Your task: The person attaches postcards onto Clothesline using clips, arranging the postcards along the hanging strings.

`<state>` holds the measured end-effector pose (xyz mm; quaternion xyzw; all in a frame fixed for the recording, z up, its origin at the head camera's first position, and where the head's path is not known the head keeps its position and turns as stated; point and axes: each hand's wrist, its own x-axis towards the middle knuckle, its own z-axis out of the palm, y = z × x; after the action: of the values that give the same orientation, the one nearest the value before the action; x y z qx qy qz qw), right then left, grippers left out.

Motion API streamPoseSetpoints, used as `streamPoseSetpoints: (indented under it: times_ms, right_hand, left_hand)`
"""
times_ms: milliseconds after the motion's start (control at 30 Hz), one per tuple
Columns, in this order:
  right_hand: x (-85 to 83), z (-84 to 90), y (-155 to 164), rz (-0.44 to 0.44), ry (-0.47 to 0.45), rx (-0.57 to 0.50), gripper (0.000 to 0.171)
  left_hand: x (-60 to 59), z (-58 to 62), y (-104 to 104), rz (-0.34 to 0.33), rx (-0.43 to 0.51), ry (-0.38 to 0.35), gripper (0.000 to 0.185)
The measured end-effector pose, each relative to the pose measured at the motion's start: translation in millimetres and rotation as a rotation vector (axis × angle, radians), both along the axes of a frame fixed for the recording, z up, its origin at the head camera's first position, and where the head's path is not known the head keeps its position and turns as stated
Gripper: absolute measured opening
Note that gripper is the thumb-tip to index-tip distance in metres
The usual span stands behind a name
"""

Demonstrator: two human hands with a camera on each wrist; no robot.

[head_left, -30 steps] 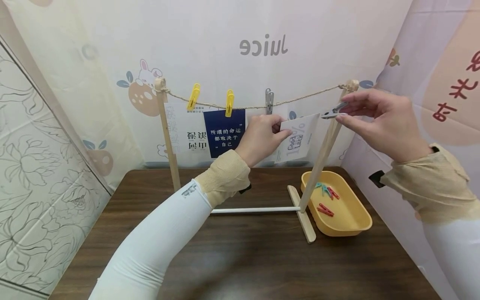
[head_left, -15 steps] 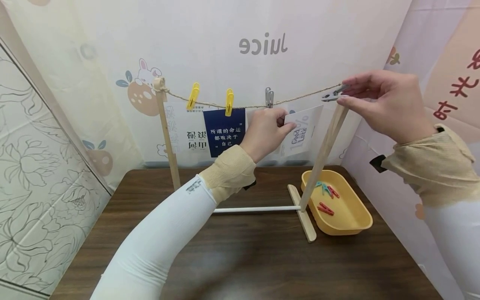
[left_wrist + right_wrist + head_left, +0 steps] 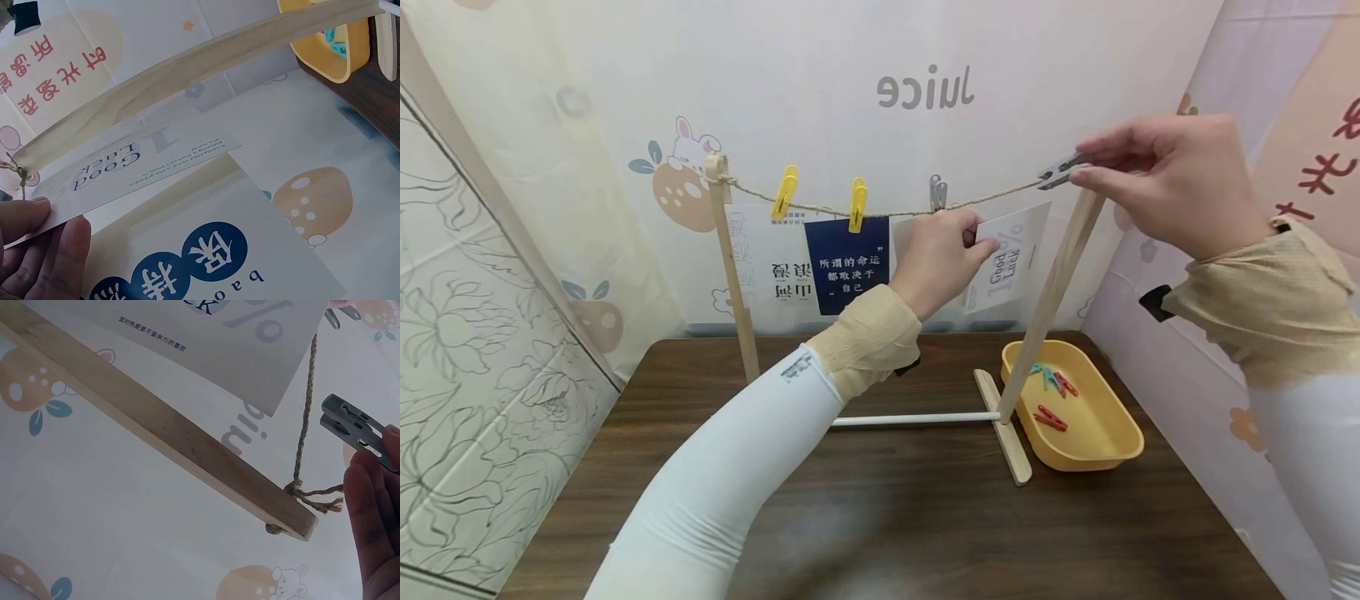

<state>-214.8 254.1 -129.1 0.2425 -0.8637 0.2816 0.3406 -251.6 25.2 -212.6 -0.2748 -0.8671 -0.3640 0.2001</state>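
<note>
My left hand (image 3: 946, 257) pinches the left edge of a white "Good Luck" card (image 3: 1013, 260) just below the twine (image 3: 985, 200). Between thumb and fingers my right hand (image 3: 1180, 179) grips a grey clothespin (image 3: 1062, 172) near the twine's right end. In the right wrist view, this clothespin (image 3: 353, 425) stands apart from the card's corner. Two yellow clothespins (image 3: 786, 192) and another grey clothespin (image 3: 937, 192) sit on the twine. A dark blue card (image 3: 848, 267) and a white card (image 3: 782, 267) hang at left; a further card with blue circles (image 3: 187, 262) is partly behind my left hand.
A wooden stand holds the twine between its left post (image 3: 737, 283) and right post (image 3: 1049, 308). A yellow tray (image 3: 1108, 442) with several red and teal clothespins (image 3: 1051, 418) stands right of it on the brown table (image 3: 925, 517). A printed cloth hangs behind.
My right hand has risen with the grey clothespin, from beside the card up to the height of the twine. My left hand has shifted slightly right and up with the card.
</note>
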Motion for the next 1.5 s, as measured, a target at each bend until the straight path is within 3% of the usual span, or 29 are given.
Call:
streamPoseSetpoints:
  times_ms: [267, 500, 733, 1133, 1500]
  right_hand:
    - [-5.9, 4.6, -8, 0.015, 0.036, 0.048, 0.017]
    - [-12.1, 9.8, -8, -0.030, 0.037, 0.114, 0.014]
    - [-19.0, 14.4, -9, -0.043, -0.027, 0.150, 0.014]
    - [-27.8, 17.5, -4, 0.013, -0.135, 0.198, 0.019]
    - [-31.9, 15.3, -4, 0.007, -0.177, 0.237, 0.022]
  left_hand:
    - [-0.9, 4.1, 3, 0.013, -0.026, -0.040, 0.018]
    - [-1.1, 8.7, 7, 0.023, -0.076, -0.055, 0.021]
    - [-2.3, 10.2, 11, 0.026, -0.095, -0.033, 0.021]
    - [-4.7, 14.8, 12, 0.044, -0.080, -0.048, 0.021]
    - [-5.3, 14.6, 11, 0.039, -0.061, -0.050, 0.021]
